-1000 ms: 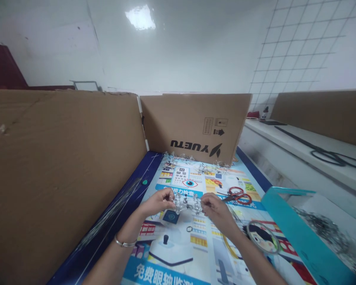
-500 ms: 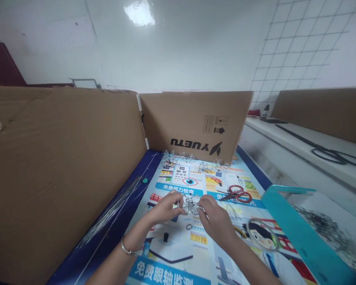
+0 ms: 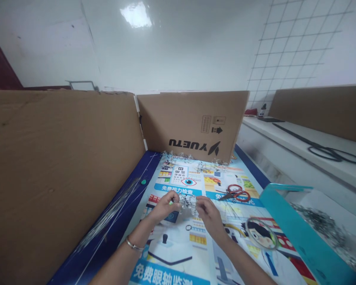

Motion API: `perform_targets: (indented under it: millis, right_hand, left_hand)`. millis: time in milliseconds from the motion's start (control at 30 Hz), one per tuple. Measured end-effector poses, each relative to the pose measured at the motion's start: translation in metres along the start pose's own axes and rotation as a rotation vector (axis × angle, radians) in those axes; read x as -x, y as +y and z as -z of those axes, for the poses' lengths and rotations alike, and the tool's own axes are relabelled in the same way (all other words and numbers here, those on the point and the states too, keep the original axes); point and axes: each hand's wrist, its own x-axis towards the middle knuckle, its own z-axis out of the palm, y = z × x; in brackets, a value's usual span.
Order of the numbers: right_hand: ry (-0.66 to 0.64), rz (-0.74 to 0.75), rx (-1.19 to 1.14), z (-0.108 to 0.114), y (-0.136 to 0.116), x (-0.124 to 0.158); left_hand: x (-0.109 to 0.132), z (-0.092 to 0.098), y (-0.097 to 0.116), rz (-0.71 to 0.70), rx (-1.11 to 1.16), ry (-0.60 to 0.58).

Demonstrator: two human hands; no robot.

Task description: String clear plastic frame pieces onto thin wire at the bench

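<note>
Between my hands is a small tangled cluster of silvery wire with clear, shiny bits (image 3: 188,202), held just above the printed poster. My left hand (image 3: 165,208) is closed on its left side, thumb and fingers pinched. On the right side, my right hand (image 3: 209,211) pinches it with thumb and index finger. A small dark ring (image 3: 188,227) lies on the poster below the cluster. Red-handled scissors (image 3: 236,194) rest to the right of my right hand, close to a few loose thin wires (image 3: 233,209). Fine detail of the cluster is too small to make out.
Similar clusters (image 3: 212,167) line the foot of the cardboard panel (image 3: 190,118) at the back. A bundle of straight wires (image 3: 109,213) lies left, near a green piece (image 3: 143,182). At right are a clear round ring (image 3: 261,234) and a teal box (image 3: 296,225) holding tangled wire pieces.
The cluster has been turned and spread a little between my hands. Both hands keep hold of it. The camera view has shifted slightly.
</note>
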Motion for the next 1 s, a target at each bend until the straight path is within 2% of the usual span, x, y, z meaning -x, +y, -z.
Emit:
perform_targets:
  millis: [133,233,400,600,1000]
  right_hand:
    - [0.021,-0.239,-0.36,0.001,0.001,-0.001]
    - [0.024,-0.304,-0.531,0.001,-0.002,-0.001]
    - [0.013,-0.37,-0.552,0.0,-0.006,0.001]
    - [-0.004,-0.428,-0.535,-0.004,0.001,0.003]
    - [0.069,-0.504,-0.815,-0.016,0.006,0.004]
  left_hand:
    - [-0.002,0.002,-0.005,0.033,0.182,0.071]
    - [-0.003,0.002,-0.007,0.046,0.211,0.085]
    - [-0.002,-0.002,-0.008,0.086,0.244,0.07]
    - [-0.001,-0.001,-0.009,0.119,0.278,0.054]
    - [-0.002,-0.018,-0.018,0.143,0.399,0.064]
